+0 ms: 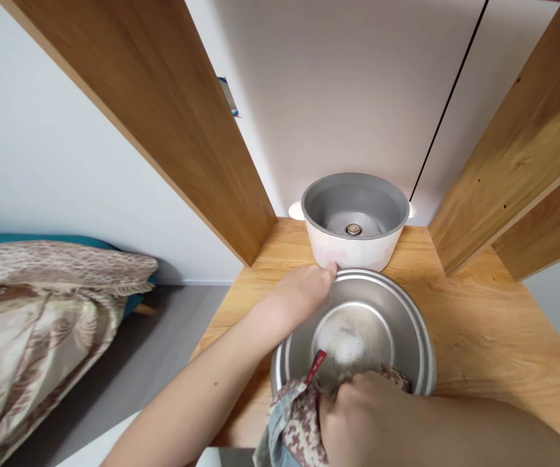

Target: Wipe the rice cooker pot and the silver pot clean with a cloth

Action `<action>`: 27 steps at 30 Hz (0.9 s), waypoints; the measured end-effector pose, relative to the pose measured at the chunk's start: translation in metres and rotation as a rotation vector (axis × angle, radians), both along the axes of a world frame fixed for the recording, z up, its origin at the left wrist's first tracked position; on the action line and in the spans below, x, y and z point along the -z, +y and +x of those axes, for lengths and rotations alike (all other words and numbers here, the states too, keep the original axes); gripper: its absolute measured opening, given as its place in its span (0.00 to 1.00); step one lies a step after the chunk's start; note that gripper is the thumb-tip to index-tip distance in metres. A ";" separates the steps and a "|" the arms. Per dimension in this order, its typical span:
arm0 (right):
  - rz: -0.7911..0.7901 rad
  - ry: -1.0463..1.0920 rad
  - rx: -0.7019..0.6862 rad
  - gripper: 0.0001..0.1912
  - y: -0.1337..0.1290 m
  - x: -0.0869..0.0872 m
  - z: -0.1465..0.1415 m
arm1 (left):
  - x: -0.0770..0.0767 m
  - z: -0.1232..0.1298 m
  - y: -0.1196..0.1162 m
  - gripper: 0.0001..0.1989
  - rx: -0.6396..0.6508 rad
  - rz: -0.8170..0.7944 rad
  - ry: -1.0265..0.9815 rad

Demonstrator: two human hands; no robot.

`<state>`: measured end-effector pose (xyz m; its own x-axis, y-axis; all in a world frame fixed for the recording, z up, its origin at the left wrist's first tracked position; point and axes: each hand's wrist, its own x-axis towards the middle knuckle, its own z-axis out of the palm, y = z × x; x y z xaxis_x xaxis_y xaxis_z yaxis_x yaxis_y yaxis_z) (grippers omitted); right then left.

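One metal pan (358, 331), before a white cooker (358, 251). Left grip (309, 285) pinches the pan's rim; right grip (360, 415) clutches patterned cloth (300, 425).

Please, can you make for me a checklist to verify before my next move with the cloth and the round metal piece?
1. Right hand gripping the patterned cloth: ok.
2. Left hand at the far-left rim of the round metal piece: ok.
3. Metal evenly clean: cannot tell; dull patches could be marks or reflections.
4. Red tag tucked away: not ok; it sticks out.
5. White pot upright on the wooden table: ok.
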<state>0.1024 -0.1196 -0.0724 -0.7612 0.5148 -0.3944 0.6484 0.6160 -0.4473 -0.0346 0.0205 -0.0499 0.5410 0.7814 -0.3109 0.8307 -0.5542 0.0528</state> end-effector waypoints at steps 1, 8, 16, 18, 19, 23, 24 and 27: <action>0.001 -0.010 -0.012 0.30 0.000 -0.001 -0.001 | 0.000 0.000 0.000 0.15 0.002 0.002 -0.005; 0.020 0.013 0.026 0.32 -0.001 -0.002 0.000 | 0.001 -0.001 0.001 0.16 -0.016 -0.020 -0.048; 0.089 0.079 -0.054 0.18 -0.002 0.008 0.004 | -0.006 0.002 0.000 0.17 -0.007 -0.037 0.006; 0.090 0.066 -0.063 0.18 -0.001 0.003 0.003 | -0.004 0.000 0.000 0.17 -0.014 -0.037 -0.014; 0.085 0.047 -0.075 0.19 0.000 -0.001 0.002 | -0.003 -0.001 0.001 0.17 -0.018 -0.037 -0.026; 0.058 0.005 -0.097 0.20 0.002 -0.011 0.002 | 0.004 -0.004 0.004 0.15 -0.032 -0.034 -0.097; 0.053 0.008 -0.095 0.19 0.003 -0.012 0.002 | 0.005 -0.004 0.005 0.15 -0.030 -0.032 -0.106; 0.049 0.030 -0.067 0.17 0.003 -0.009 0.004 | 0.005 -0.002 0.004 0.16 -0.010 -0.017 -0.065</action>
<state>0.1069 -0.1170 -0.0631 -0.8059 0.4802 -0.3462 0.5914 0.6794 -0.4344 -0.0368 0.0249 -0.0544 0.5526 0.7818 -0.2889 0.8308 -0.5443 0.1160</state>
